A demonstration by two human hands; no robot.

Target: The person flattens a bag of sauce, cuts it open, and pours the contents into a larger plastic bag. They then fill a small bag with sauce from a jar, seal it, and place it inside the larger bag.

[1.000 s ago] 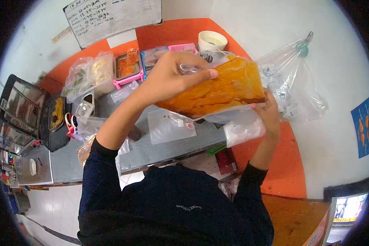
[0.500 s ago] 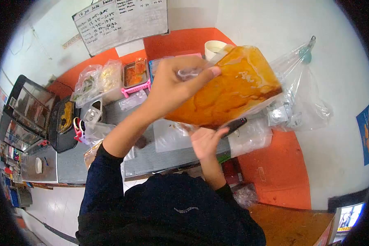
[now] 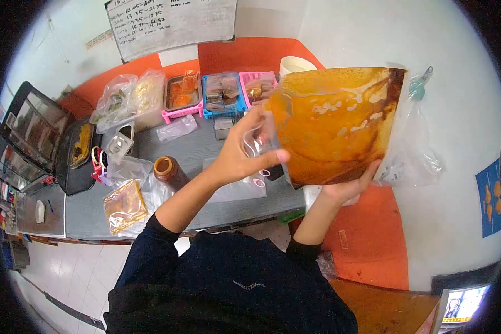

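Note:
A flat clear plastic bag of orange-brown sauce (image 3: pixel 334 125) is held up above the counter, darker along its right edge. My left hand (image 3: pixel 250 147) grips the clear plastic at its left end, thumb on the near face. Beneath the lower right edge, my right hand (image 3: pixel 350 189) holds the bag, its fingers partly hidden behind it. Below the bag, scissors with pink handles (image 3: pixel 259 181) lie on a clear plastic sheet (image 3: pixel 228 191). To the left of my left forearm stands an open brown jar (image 3: pixel 166 167). Another sauce-filled plastic packet (image 3: pixel 125 207) lies near the counter's front edge.
Along the back of the grey counter (image 3: pixel 200 142) are a tray of orange food (image 3: pixel 182 99), a blue basket (image 3: pixel 221 111), a pink basket (image 3: pixel 256 78) and a white tub (image 3: pixel 295 65). A glass-fronted case (image 3: pixel 30 133) stands left. A clear plastic bag (image 3: pixel 414 150) hangs right.
The sauce bag has moved right and turned more upright, showing more of its face. My right hand has gone from open below the bag to holding its lower right edge.

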